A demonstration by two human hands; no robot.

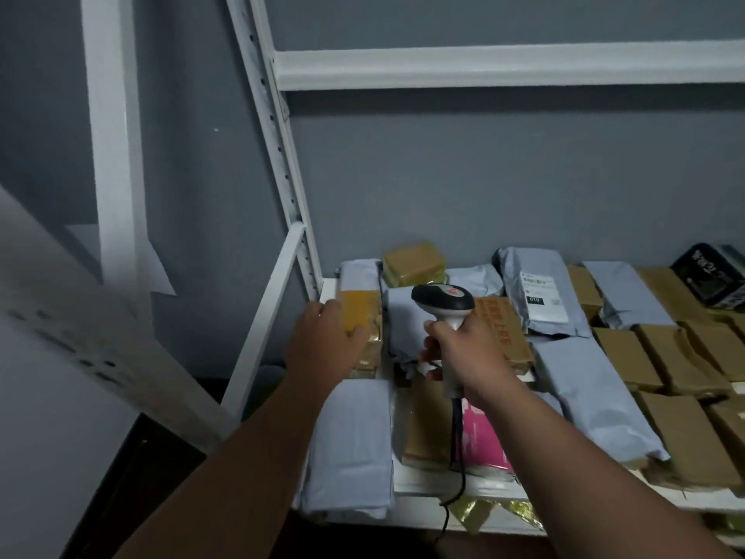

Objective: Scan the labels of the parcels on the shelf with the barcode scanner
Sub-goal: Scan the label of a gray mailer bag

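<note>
My right hand (459, 353) grips the handle of a black and grey barcode scanner (443, 302), whose head points left over a grey poly-bag parcel (403, 324). A black cable hangs from the handle down past the shelf edge. My left hand (326, 340) curls over the near end of a yellow-brown taped parcel (361, 312) at the shelf's left end. A grey bag with a white label (542, 290) lies further back, label up.
The white metal shelf (427, 488) carries several brown taped boxes (661, 357), grey bags, a pink parcel (481, 433) and a black packet (711, 276) at far right. White perforated uprights (282, 155) stand at left. An upper shelf beam (504, 68) crosses overhead. A grey wall stands behind.
</note>
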